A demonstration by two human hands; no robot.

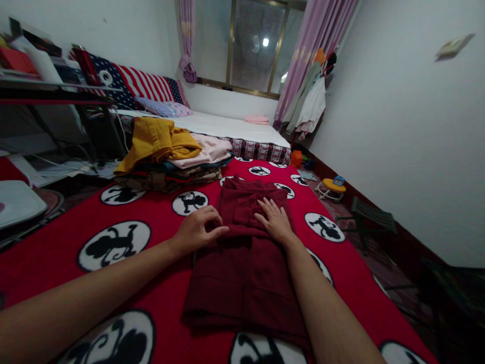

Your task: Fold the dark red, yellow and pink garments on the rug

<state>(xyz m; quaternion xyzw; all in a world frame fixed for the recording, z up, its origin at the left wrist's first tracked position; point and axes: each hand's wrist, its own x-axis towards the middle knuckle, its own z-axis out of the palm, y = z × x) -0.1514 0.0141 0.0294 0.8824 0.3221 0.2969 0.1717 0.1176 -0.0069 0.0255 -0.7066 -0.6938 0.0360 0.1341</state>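
Observation:
A dark maroon garment [246, 273] with a stitched flap or pocket lies partly folded on a red blanket [162, 283] printed with black figures in white circles. Its upper part is doubled into layers, while the lower part spreads toward me. My right hand [275, 220] rests palm down on the folded layers, fingers spread. At the garment's left edge is my left hand [199, 227], its fingers loosely bent and the thumb apart from them, with nothing visible between. Beyond my left hand sits a clothes pile [170, 174], topped by a mustard-yellow garment [159, 141] and a pale pink one [206, 150].
A white-covered bed [215, 125] stands beneath the window. To the left is a cluttered desk [56, 93]. Along the right wall are a small orange-topped stool [333, 186], a dark folding stool [373, 215] and hanging clothes [312, 106].

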